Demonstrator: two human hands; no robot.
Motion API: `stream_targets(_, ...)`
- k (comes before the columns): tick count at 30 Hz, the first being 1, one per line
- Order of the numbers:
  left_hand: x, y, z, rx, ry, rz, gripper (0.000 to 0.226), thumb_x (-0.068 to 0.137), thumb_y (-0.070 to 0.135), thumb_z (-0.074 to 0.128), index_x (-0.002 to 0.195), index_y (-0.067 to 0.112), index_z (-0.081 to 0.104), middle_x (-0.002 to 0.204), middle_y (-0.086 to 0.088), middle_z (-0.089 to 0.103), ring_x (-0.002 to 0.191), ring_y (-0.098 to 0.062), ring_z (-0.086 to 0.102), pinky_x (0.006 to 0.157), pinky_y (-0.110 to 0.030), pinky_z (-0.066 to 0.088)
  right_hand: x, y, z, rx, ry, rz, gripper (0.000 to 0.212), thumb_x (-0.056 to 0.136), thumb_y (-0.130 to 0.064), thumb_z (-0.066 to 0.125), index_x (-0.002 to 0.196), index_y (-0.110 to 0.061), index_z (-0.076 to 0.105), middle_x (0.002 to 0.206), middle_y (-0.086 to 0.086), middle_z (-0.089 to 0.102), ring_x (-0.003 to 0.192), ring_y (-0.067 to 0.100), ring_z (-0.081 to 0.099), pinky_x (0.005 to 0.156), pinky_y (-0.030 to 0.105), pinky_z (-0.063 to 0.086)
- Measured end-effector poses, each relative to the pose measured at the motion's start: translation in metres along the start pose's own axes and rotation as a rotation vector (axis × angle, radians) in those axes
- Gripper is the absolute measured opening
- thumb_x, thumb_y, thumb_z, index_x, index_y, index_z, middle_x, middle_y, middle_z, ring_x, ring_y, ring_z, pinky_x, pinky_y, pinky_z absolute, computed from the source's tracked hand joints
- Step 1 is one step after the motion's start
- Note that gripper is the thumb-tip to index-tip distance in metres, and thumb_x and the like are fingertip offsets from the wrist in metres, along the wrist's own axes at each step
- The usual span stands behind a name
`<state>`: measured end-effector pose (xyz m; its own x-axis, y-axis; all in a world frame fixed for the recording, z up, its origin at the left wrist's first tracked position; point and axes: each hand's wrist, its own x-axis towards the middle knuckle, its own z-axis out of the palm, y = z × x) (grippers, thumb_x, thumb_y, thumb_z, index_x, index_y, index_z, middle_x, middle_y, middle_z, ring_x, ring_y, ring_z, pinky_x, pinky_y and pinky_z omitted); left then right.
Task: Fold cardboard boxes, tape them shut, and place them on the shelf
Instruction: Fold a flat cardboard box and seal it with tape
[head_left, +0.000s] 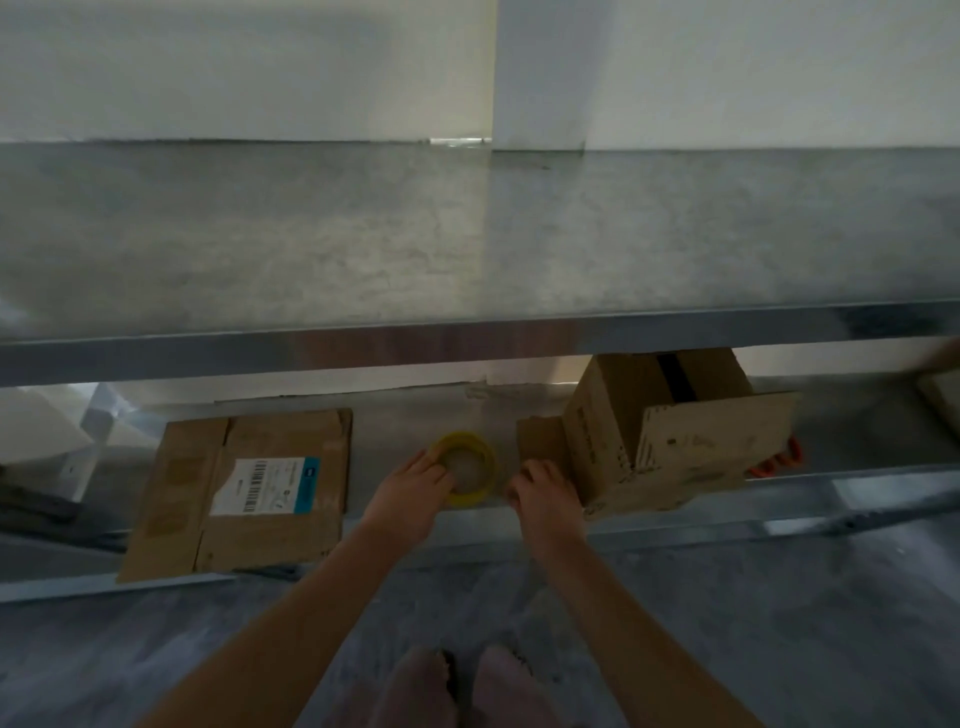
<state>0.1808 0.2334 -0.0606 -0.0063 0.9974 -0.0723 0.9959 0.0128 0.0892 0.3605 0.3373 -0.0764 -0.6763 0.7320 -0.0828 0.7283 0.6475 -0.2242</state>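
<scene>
Left hand (415, 486) is gripping the yellow ring-shaped tape roll (470, 462) on the lower grey metal shelf (675, 525); right hand (540, 493) is curling beside it, its hold unclear; the brown corrugated cardboard box (675, 441) is lying formed, flaps open, seemingly awaiting tape; the flattened labelled cardboard sheet (249, 493) is lying unfolded.

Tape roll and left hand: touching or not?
Touching. The head view shows the left hand's fingers curled over the left rim of the tape roll, with no gap between them.
</scene>
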Motion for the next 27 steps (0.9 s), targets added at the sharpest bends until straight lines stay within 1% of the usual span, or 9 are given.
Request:
stream_targets(2,-0.003,-0.007,-0.004,-0.054,0.001,0.0,0.035,0.053,0.017,0.085,0.084,0.022,0.069,0.085,0.003,0.068,0.098,-0.023,0.068,0.081,-0.034,0.056,0.002,0.0,-0.003,0.065,0.005,-0.047,0.022,0.064,-0.018,0.087,0.072,-0.022,0.067,0.085,-0.001,0.061,0.082,0.023,0.063,0.059,0.035,0.051)
stream_targets(4,-0.012,-0.018,-0.009,-0.207,0.027,-0.012,0.019,0.077,0.024,0.065,0.095,0.017,0.064,0.095,-0.003,0.065,0.096,-0.027,0.066,0.076,-0.034,0.055,0.0,-0.004,-0.011,0.194,0.039,-0.111,0.011,0.081,-0.012,0.072,0.083,-0.019,0.064,0.092,0.0,0.06,0.09,0.023,0.058,0.069,0.036,0.05)
stream_targets(6,-0.022,-0.025,-0.023,-0.362,-0.001,-0.067,0.025,0.093,0.023,0.049,0.114,0.014,0.06,0.114,-0.004,0.058,0.106,-0.022,0.057,0.086,-0.031,0.047,-0.003,-0.01,-0.024,0.257,0.033,-0.163,0.008,0.09,-0.011,0.061,0.091,-0.019,0.061,0.096,-0.001,0.059,0.09,0.017,0.052,0.073,0.031,0.045)
stream_targets(9,-0.037,-0.024,-0.048,-0.477,0.016,-0.132,0.038,0.094,0.034,0.05,0.13,0.022,0.051,0.121,0.007,0.045,0.11,-0.004,0.041,0.096,-0.022,0.035,-0.01,-0.021,-0.045,0.387,-0.079,-0.135,0.013,0.099,-0.016,0.05,0.108,-0.022,0.056,0.105,-0.002,0.061,0.09,0.013,0.055,0.073,0.028,0.044)
stream_targets(12,-0.054,-0.012,-0.07,-0.562,0.098,-0.137,0.046,0.089,0.049,0.038,0.127,0.026,0.052,0.119,0.015,0.046,0.108,0.005,0.04,0.096,-0.013,0.03,-0.02,-0.024,-0.071,0.5,-0.155,-0.113,0.02,0.099,-0.016,0.05,0.116,-0.025,0.055,0.111,-0.001,0.063,0.101,0.014,0.06,0.085,0.033,0.052)
stream_targets(15,-0.07,0.015,-0.084,-0.632,0.209,-0.138,0.047,0.089,0.064,0.039,0.121,0.032,0.052,0.11,0.018,0.05,0.109,0.002,0.042,0.091,-0.009,0.031,-0.037,-0.019,-0.103,0.514,-0.151,-0.101,0.032,0.097,-0.019,0.055,0.128,-0.027,0.051,0.105,-0.002,0.063,0.097,0.012,0.06,0.082,0.027,0.05)
stream_targets(18,-0.069,0.049,-0.097,-0.629,0.315,-0.121,0.042,0.089,0.065,0.043,0.118,0.036,0.053,0.11,0.025,0.05,0.107,0.002,0.044,0.089,-0.008,0.034,-0.053,0.0,-0.13,0.569,-0.17,-0.076,0.02,0.096,-0.023,0.06,0.115,-0.024,0.062,0.104,-0.006,0.067,0.095,0.007,0.061,0.078,0.015,0.044)
stream_targets(21,-0.055,0.085,-0.114,-0.653,0.378,-0.132,0.04,0.086,0.065,0.048,0.115,0.038,0.056,0.108,0.026,0.052,0.104,0.004,0.048,0.087,-0.007,0.035,-0.07,0.028,-0.155,0.664,-0.191,-0.06,0.004,0.093,-0.029,0.066,0.096,-0.032,0.066,0.092,-0.016,0.066,0.086,-0.001,0.06,0.077,0.016,0.048)
stream_targets(27,-0.012,0.168,-0.149,-0.694,0.355,-0.233,0.037,0.075,0.059,0.065,0.108,0.052,0.051,0.107,0.028,0.051,0.1,0.006,0.052,0.08,-0.008,0.041,-0.09,0.11,-0.205,0.499,-0.08,-0.118,0.007,0.094,-0.04,0.061,0.097,-0.034,0.062,0.092,-0.018,0.062,0.084,-0.005,0.058,0.073,0.013,0.044)
